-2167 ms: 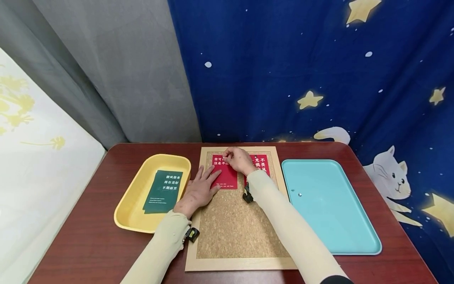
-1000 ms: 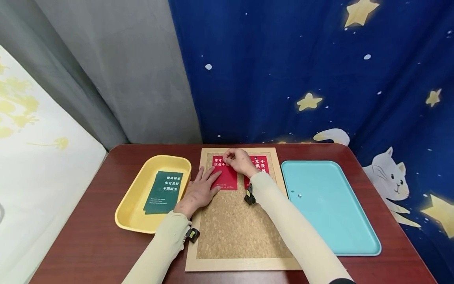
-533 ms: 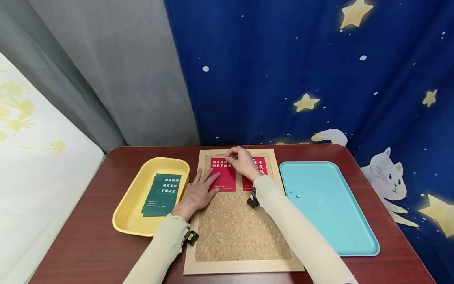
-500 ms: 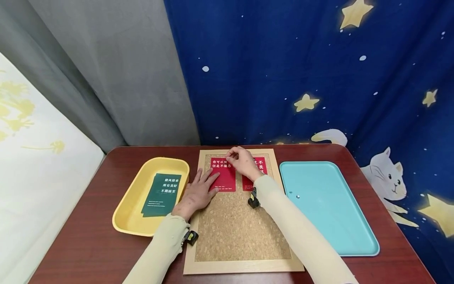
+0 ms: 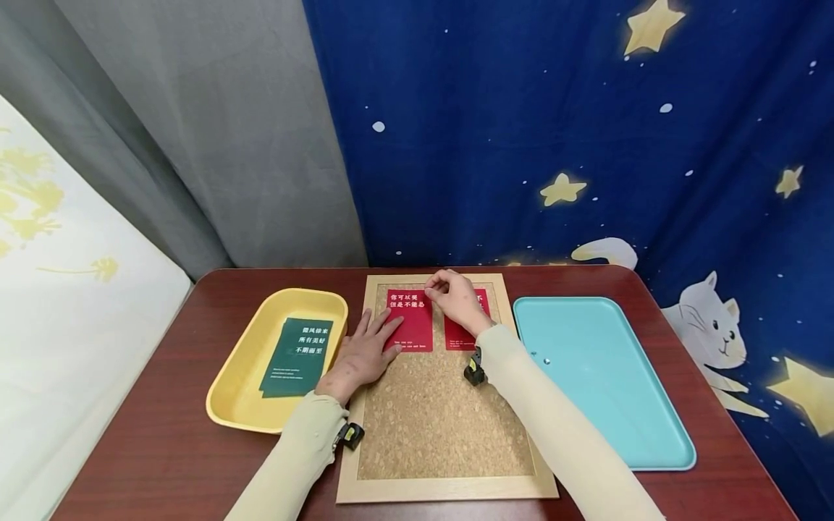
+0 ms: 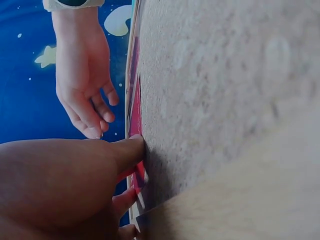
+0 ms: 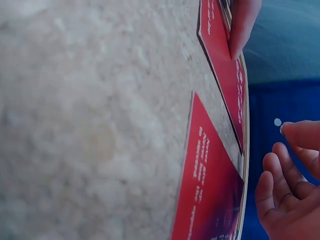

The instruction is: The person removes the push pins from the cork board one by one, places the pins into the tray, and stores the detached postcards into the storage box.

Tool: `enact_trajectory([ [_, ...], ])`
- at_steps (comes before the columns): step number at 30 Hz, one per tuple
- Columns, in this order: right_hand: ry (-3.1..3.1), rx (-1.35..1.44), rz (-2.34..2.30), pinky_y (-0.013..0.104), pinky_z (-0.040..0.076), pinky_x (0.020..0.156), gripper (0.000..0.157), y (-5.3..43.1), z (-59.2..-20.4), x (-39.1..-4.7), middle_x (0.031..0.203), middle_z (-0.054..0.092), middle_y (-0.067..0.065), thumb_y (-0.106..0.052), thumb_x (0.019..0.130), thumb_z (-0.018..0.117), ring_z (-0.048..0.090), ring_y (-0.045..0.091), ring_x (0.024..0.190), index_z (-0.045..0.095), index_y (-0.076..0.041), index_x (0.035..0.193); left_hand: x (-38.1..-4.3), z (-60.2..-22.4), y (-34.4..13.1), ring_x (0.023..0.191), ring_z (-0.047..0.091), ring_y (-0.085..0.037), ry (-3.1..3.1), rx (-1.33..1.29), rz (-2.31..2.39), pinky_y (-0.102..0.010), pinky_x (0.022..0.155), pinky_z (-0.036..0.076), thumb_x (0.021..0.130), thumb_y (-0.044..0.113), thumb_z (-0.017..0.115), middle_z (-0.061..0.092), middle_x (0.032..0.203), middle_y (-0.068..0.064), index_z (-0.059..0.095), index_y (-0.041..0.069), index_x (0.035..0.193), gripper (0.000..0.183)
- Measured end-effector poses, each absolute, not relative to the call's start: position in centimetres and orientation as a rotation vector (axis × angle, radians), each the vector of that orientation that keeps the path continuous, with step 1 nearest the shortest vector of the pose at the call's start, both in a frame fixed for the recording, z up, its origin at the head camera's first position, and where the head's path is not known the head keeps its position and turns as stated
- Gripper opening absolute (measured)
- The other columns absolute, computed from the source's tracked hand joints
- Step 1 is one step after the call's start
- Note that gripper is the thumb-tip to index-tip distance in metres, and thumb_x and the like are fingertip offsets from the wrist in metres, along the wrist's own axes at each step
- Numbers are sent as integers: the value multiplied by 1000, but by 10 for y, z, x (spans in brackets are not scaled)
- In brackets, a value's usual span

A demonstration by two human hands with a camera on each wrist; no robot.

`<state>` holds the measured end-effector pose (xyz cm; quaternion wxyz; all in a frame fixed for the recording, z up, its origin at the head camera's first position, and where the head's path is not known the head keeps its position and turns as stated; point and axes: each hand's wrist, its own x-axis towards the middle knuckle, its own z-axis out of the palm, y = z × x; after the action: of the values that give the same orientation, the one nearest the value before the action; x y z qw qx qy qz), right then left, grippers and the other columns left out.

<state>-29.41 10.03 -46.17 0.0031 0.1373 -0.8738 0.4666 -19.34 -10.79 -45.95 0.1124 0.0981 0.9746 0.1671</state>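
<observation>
On the framed corkboard (image 5: 449, 427) lie two red cards printed with white characters. My left hand (image 5: 361, 358) rests with spread fingers on the left red card (image 5: 413, 325), pressing it flat. The right hand (image 5: 459, 300) hovers above the board between the cards, thumb and index finger together at the left card's upper right corner. In the right wrist view, a tiny shiny pin (image 7: 282, 129) shows at those fingertips; its details are too small to make out. The right red card (image 5: 459, 336) is partly hidden under the right hand.
A yellow bin (image 5: 224, 405) with dark green cards (image 5: 296, 362) stands left of the board. On the right lies a light blue tray (image 5: 619, 405), two small shiny pieces (image 5: 546, 361) near its left edge. All rest on a brown table (image 5: 150, 427); curtains hang behind.
My right hand has moved right, away from the left card's top, uncovering more of its text and covering more of the right card. The left hand stays in place.
</observation>
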Motion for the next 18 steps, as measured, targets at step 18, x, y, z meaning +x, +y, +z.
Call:
enact_trajectory([
  [18, -2730, 360, 1414, 27, 49, 76, 6, 127, -457, -288, 106, 71, 8, -14, 98, 72, 66, 24, 91, 74, -11, 103, -195, -467, -109, 164, 5, -41, 2870, 290, 523, -75, 120, 29, 106, 38, 56, 20, 176, -8, 36, 24, 163, 62],
])
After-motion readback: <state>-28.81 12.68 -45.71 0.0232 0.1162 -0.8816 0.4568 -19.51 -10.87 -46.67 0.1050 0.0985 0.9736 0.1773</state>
